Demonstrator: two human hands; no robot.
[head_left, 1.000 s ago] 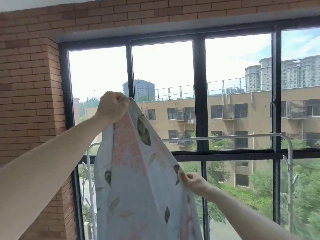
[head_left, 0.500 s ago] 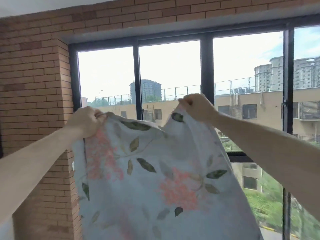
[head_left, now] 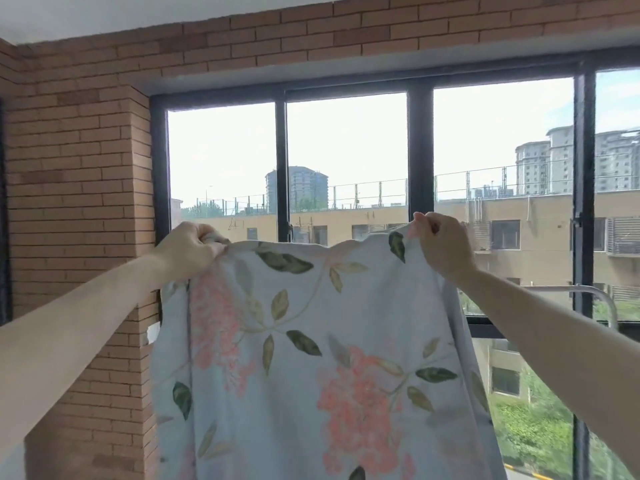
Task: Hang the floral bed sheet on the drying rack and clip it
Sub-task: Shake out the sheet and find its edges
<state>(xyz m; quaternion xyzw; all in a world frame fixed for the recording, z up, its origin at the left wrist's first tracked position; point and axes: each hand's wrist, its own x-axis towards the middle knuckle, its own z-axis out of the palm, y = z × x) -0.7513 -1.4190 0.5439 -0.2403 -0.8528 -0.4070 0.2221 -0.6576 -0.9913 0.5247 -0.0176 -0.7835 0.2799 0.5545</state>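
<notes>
The floral bed sheet [head_left: 311, 358], pale blue with pink blossoms and green leaves, hangs spread flat in front of me. My left hand [head_left: 188, 249] grips its top left corner and my right hand [head_left: 445, 245] pinches its top edge further right, both raised at window height. The sheet hides most of the drying rack [head_left: 588, 294]; only a white metal top bar and its curved right end show past my right forearm. No clips are in sight.
A tall black-framed window [head_left: 419, 161] fills the wall straight ahead, with buildings and trees outside. A brick wall [head_left: 76, 202] juts out on the left, close to the sheet's left edge.
My right hand rose from the sheet's lower edge to its top edge and moved right, spreading the cloth wide. My left hand dropped slightly. The view shifted left, so less of the rack shows.
</notes>
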